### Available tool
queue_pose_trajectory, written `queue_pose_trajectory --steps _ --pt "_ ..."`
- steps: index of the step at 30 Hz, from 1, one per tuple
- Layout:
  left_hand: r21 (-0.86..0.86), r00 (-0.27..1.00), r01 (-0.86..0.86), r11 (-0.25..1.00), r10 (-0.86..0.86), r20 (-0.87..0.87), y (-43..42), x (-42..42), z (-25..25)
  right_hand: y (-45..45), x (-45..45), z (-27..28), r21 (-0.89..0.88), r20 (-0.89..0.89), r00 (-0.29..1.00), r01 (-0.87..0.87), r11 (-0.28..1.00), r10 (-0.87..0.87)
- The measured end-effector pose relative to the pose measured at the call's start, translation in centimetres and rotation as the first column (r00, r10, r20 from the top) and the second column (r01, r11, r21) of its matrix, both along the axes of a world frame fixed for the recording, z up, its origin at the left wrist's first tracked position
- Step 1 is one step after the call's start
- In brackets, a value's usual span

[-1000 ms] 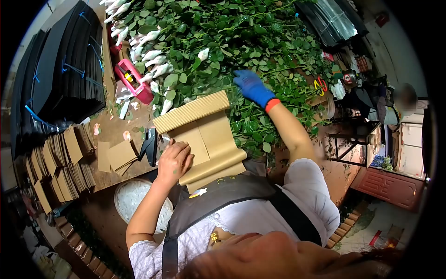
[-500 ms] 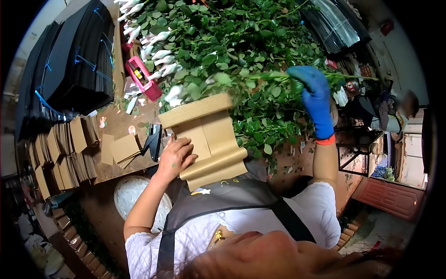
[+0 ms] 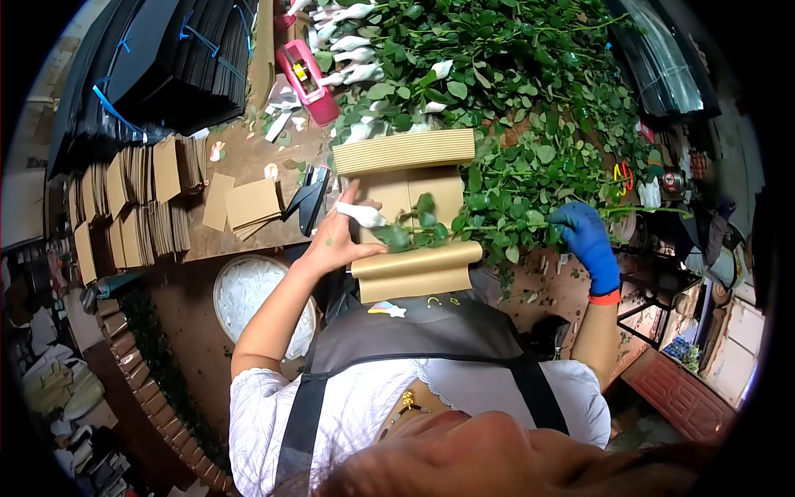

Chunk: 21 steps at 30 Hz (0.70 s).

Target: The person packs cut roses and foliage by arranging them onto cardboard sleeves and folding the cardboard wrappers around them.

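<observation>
My right hand (image 3: 585,238), in a blue glove, is closed round the stem end of a leafy stem (image 3: 505,222). At the stem's other end is a bud in a white sleeve (image 3: 362,215), beside the palm of my bare left hand (image 3: 338,235). The thumb and fingers of my left hand are spread apart around the bud. Under the bud lies brown wrapping paper (image 3: 414,275), its front edge rolled. A ribbed cardboard strip (image 3: 404,151) lies across the far end of the paper.
Leafy stems (image 3: 530,91) with white-sleeved buds cover the back. A pink tape dispenser (image 3: 308,81), a black stapler-like tool (image 3: 310,199) and brown cards (image 3: 253,204) lie left. Black sheets (image 3: 178,66) are stacked back left. A round white container (image 3: 258,298) stands below the table edge.
My right hand has swung right and then lowered, drawing a stem out over the paper. My left hand has lifted off the paper and spread its fingers. The view has shifted.
</observation>
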<state>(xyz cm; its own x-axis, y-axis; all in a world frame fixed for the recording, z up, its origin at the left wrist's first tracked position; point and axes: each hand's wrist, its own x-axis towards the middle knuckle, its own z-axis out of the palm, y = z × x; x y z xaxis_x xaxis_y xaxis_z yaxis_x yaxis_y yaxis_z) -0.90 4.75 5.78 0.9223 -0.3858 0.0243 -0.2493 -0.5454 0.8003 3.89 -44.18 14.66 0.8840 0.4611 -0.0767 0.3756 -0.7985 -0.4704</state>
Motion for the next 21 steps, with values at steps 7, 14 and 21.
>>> queue_pose_trajectory --steps 7,14,21 --pt "0.053 0.995 0.069 0.996 -0.072 0.072 0.0 0.2 0.2 -1.1 1.2 -2.8 -0.451 -0.045 0.998 -0.066 0.89 0.051" --pt "0.086 0.985 0.171 0.981 -0.169 -0.033 -0.1 0.6 2.7 6.4 19.6 0.3 -0.069 0.679 0.733 0.032 0.997 0.023" --pt "0.097 0.99 0.125 0.987 -0.13 0.05 -1.2 0.5 3.0 10.6 32.9 -4.3 -0.693 0.512 0.831 0.25 0.676 0.218"
